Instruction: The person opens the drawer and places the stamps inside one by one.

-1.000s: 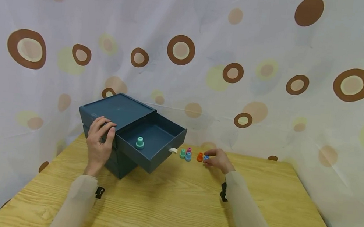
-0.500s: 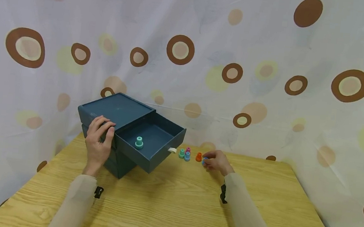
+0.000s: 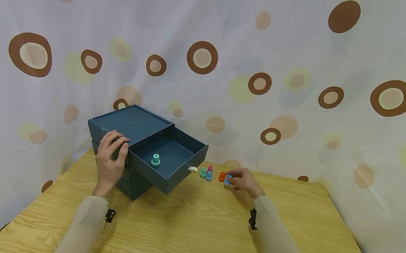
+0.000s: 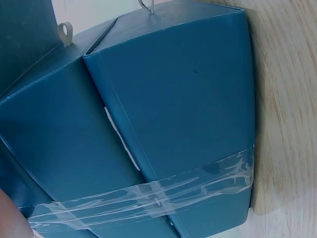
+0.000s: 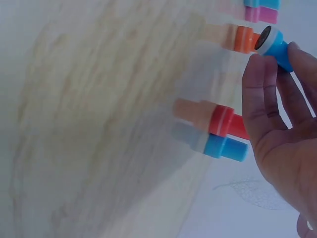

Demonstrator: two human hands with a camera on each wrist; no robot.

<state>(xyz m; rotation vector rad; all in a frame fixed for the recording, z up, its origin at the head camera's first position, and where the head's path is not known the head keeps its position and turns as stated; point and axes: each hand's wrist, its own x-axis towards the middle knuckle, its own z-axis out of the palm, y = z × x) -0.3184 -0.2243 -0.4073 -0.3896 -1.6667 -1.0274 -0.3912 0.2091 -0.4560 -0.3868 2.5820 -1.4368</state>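
Note:
My right hand [image 3: 244,181] pinches a small blue toy stamp [image 5: 276,48] between thumb and fingers. In the right wrist view the stamp is tilted, its dark round face in a white rim turned outward. Just left of it in the head view stands an orange stamp [image 3: 222,176]. My left hand [image 3: 111,156] rests on the near top edge of a dark blue drawer cabinet [image 3: 131,121], fingers bent over the top. Its top drawer [image 3: 182,146] is pulled out, with a mint green stamp [image 3: 155,161] standing inside near the near wall.
Green [image 3: 203,172], pink [image 3: 210,169] and light blue [image 3: 209,176] stamps stand past the drawer's white pull tab [image 3: 192,169]. A red stamp [image 5: 223,120] and another blue stamp [image 5: 225,147] stand beside my right hand. Clear tape [image 4: 158,198] wraps the cabinet. A patterned curtain backs the wooden table [image 3: 184,231].
The right hand has shifted slightly with the blue stamp, which now overlaps the orange one's right side more closely. The left hand, cabinet and open drawer have stayed put.

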